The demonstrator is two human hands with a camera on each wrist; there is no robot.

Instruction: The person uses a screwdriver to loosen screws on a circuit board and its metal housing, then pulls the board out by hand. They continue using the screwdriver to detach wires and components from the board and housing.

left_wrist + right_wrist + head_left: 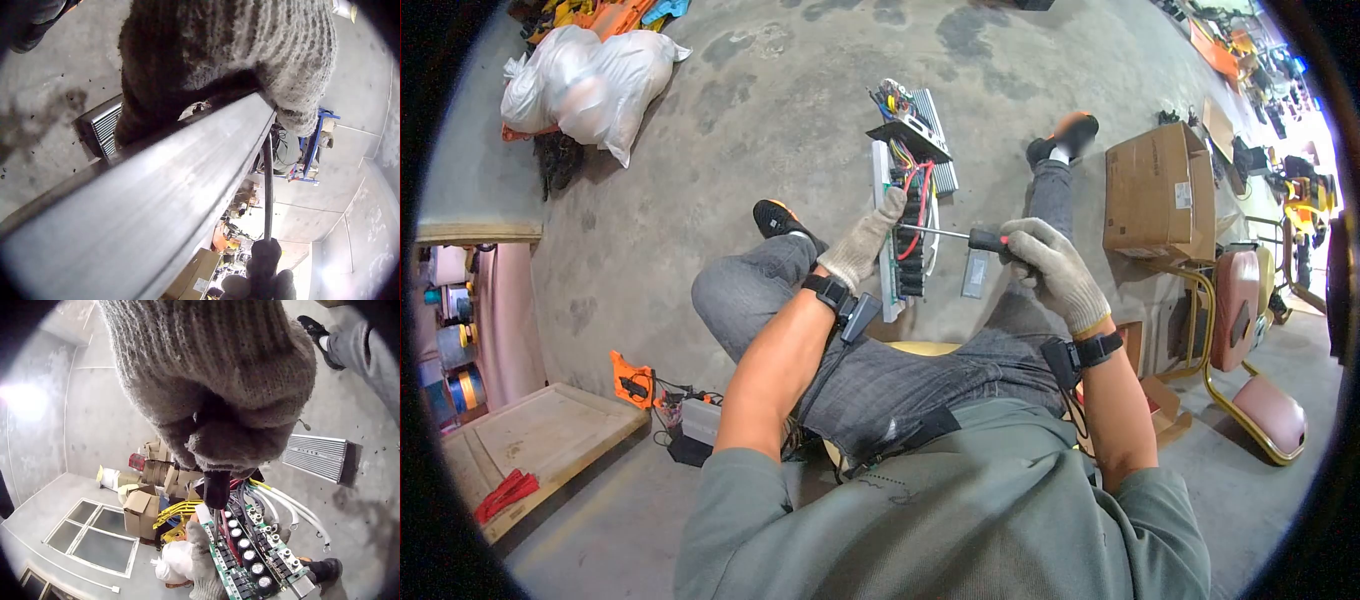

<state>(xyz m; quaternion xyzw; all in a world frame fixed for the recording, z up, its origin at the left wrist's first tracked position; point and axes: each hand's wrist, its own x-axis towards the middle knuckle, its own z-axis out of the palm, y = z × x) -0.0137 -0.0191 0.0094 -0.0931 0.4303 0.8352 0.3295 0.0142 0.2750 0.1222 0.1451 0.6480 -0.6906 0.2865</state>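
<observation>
Both hands wear knitted work gloves. My left hand (863, 240) grips a long circuit board assembly (253, 553) by its edge, where a smooth metal bar (137, 206) runs along the side. Rows of black capacitors, green board and red, white and yellow wires show on it. In my right hand (1055, 270) is a screwdriver (987, 241), held by its dark handle. Its thin shaft (269, 187) reaches across the assembly, with the tip close to the left fingers. In the right wrist view the shaft points down into the board among the components; the tip itself is hidden.
A finned metal housing (943, 150) lies on the concrete floor beyond the assembly. Near the right knee is a flat grey piece (975, 273). A cardboard box (1150, 190) and metal-framed chairs (1240, 310) stand to the right, white sacks (590, 90) at the far left.
</observation>
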